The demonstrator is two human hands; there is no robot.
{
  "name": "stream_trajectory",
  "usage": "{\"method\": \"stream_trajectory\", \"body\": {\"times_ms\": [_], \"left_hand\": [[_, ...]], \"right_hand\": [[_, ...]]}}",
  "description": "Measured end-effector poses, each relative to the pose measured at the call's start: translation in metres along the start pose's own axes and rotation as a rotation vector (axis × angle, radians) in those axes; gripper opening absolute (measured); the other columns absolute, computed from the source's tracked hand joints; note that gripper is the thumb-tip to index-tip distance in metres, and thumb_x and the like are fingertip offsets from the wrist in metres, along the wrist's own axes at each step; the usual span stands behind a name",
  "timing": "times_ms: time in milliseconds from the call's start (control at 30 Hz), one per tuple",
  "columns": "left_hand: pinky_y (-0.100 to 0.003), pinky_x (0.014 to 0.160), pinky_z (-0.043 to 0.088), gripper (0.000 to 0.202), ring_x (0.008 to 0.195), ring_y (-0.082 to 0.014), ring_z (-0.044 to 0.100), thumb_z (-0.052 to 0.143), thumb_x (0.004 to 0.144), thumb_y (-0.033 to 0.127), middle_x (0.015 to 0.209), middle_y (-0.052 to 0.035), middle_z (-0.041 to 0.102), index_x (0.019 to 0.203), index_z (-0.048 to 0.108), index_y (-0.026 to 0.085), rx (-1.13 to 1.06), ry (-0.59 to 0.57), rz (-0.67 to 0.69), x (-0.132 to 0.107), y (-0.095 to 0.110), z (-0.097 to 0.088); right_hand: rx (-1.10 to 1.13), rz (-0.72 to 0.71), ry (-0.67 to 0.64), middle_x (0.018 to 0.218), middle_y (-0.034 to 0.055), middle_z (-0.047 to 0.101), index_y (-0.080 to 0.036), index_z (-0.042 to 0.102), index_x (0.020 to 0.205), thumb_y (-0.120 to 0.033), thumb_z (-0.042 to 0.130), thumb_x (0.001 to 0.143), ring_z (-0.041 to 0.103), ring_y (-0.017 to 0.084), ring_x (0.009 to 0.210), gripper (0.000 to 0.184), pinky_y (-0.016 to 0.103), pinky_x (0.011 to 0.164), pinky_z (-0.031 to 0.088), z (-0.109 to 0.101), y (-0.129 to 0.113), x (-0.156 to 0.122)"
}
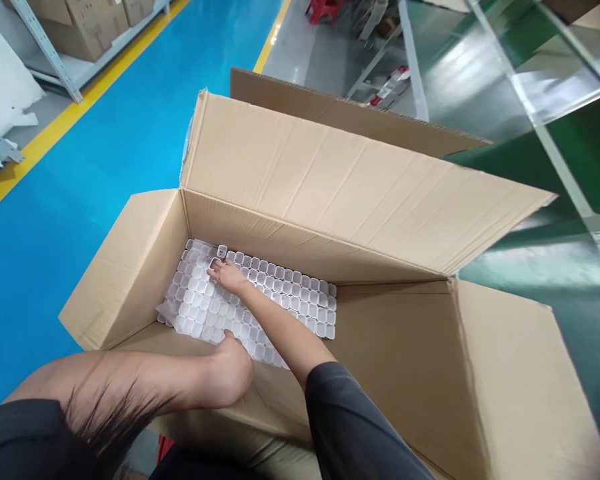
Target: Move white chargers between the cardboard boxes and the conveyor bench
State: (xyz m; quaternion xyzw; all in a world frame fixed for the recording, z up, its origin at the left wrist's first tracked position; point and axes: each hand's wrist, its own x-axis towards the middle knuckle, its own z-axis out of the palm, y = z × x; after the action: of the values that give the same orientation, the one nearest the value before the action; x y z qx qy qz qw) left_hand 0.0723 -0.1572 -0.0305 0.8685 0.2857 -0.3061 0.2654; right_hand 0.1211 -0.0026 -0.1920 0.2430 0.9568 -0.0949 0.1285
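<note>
Small translucent square plastic containers (275,285) stand in close rows on the floor of a large open cardboard box (395,340). My right hand (229,275) reaches over the rows toward the far left. Its fingertips are closed on the rim of one such container (213,264), just above the others. Another container (222,251) sits slightly out of line beside it. My left hand (234,367) is bent at the near wall of the box, thumb pointing up by the nearest rows; its other fingers are hidden. A clear plastic sheet (170,313) shows at the rows' left edge.
Tall flaps (330,173) of the box stand open at the far side, with others spread left and right. Shelving with cartons (85,30) lines the upper left, beyond a blue floor (130,120). A metal frame rack (525,100) stands to the right.
</note>
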Motion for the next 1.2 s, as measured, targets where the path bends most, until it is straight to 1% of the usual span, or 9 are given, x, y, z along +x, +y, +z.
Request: {"method": "stream_trajectory", "body": {"times_ms": [167, 267, 400, 533, 700, 833, 1000, 1133, 1200], "left_hand": [[-0.050, 0.100, 0.041, 0.036, 0.103, -0.0329, 0.063, 0.064, 0.078, 0.020, 0.110, -0.0194, 0.070, 0.114, 0.072, 0.014, -0.019, 0.048, -0.012, 0.004, 0.000, 0.008], [-0.053, 0.101, 0.040, 0.038, 0.105, -0.0354, 0.064, 0.067, 0.075, 0.018, 0.110, -0.0217, 0.070, 0.112, 0.073, 0.012, -0.038, 0.052, -0.007, 0.004, 0.000, 0.006], [-0.056, 0.104, 0.039, 0.035, 0.109, -0.0370, 0.063, 0.065, 0.079, 0.014, 0.115, -0.0244, 0.068, 0.113, 0.072, 0.009, -0.038, 0.014, -0.004, -0.001, 0.001, -0.004], [-0.054, 0.103, 0.042, 0.035, 0.108, -0.0375, 0.063, 0.062, 0.081, 0.013, 0.117, -0.0250, 0.066, 0.115, 0.070, 0.007, -0.023, -0.004, 0.001, -0.009, 0.002, -0.014], [-0.051, 0.104, 0.042, 0.034, 0.110, -0.0358, 0.062, 0.060, 0.084, 0.015, 0.119, -0.0212, 0.067, 0.117, 0.070, 0.010, -0.003, -0.022, -0.016, -0.010, 0.003, -0.016], [-0.049, 0.103, 0.043, 0.035, 0.108, -0.0358, 0.063, 0.069, 0.078, 0.018, 0.117, -0.0191, 0.069, 0.113, 0.072, 0.012, -0.032, -0.015, -0.026, -0.006, 0.002, -0.013], [-0.053, 0.104, 0.043, 0.043, 0.108, -0.0394, 0.063, 0.076, 0.069, 0.010, 0.114, -0.0256, 0.067, 0.111, 0.072, 0.005, -0.082, 0.012, -0.019, -0.009, 0.000, -0.015], [-0.048, 0.098, 0.046, 0.033, 0.104, -0.0355, 0.066, 0.068, 0.077, 0.010, 0.107, -0.0258, 0.070, 0.110, 0.071, 0.004, -0.113, -0.004, -0.034, -0.010, -0.002, -0.019], [-0.046, 0.098, 0.046, 0.029, 0.103, -0.0326, 0.067, 0.062, 0.083, 0.011, 0.105, -0.0239, 0.071, 0.109, 0.071, 0.006, -0.125, -0.026, -0.052, -0.008, -0.006, -0.022]], "right_hand": [[0.045, 0.076, 0.007, 0.126, 0.0125, 0.062, -0.017, 0.068, 0.104, -0.007, 0.046, 0.093, 0.047, 0.024, 0.127, 0.027, 0.042, 0.102, 0.039, -0.005, 0.012, -0.001], [0.065, 0.106, 0.046, 0.136, 0.0123, 0.056, -0.017, 0.067, 0.109, -0.009, 0.042, 0.096, 0.043, 0.025, 0.131, 0.029, 0.043, 0.106, 0.036, -0.007, 0.006, -0.009], [0.088, 0.205, 0.097, 0.138, 0.0181, 0.052, -0.013, 0.059, 0.125, -0.009, 0.037, 0.096, 0.048, 0.028, 0.124, 0.036, 0.044, 0.098, 0.043, -0.004, -0.018, -0.015], [0.124, 0.305, 0.104, 0.150, 0.0234, 0.038, -0.007, 0.039, 0.146, -0.006, 0.029, 0.095, 0.047, 0.031, 0.125, 0.052, 0.047, 0.095, 0.046, 0.009, -0.038, -0.010], [0.178, 0.369, 0.092, 0.144, 0.0259, 0.045, -0.003, 0.031, 0.150, -0.003, 0.025, 0.093, 0.045, 0.031, 0.128, 0.058, 0.046, 0.097, 0.047, 0.020, -0.043, -0.003], [0.209, 0.397, 0.075, 0.143, 0.0260, 0.046, -0.003, 0.030, 0.151, -0.001, 0.027, 0.091, 0.045, 0.030, 0.129, 0.060, 0.046, 0.100, 0.046, 0.020, -0.043, 0.002], [0.254, 0.397, 0.044, 0.146, 0.0246, 0.043, -0.003, 0.031, 0.151, -0.004, 0.038, 0.089, 0.042, 0.031, 0.132, 0.063, 0.045, 0.103, 0.044, 0.009, -0.038, 0.002], [0.292, 0.342, 0.054, 0.153, 0.0201, 0.036, -0.010, 0.044, 0.145, -0.011, 0.048, 0.088, 0.039, 0.031, 0.135, 0.057, 0.042, 0.101, 0.046, -0.014, -0.027, -0.011], [0.303, 0.284, 0.060, 0.149, 0.0173, 0.042, -0.013, 0.053, 0.138, -0.013, 0.048, 0.090, 0.042, 0.030, 0.133, 0.049, 0.041, 0.102, 0.045, -0.031, -0.019, -0.026]]}}
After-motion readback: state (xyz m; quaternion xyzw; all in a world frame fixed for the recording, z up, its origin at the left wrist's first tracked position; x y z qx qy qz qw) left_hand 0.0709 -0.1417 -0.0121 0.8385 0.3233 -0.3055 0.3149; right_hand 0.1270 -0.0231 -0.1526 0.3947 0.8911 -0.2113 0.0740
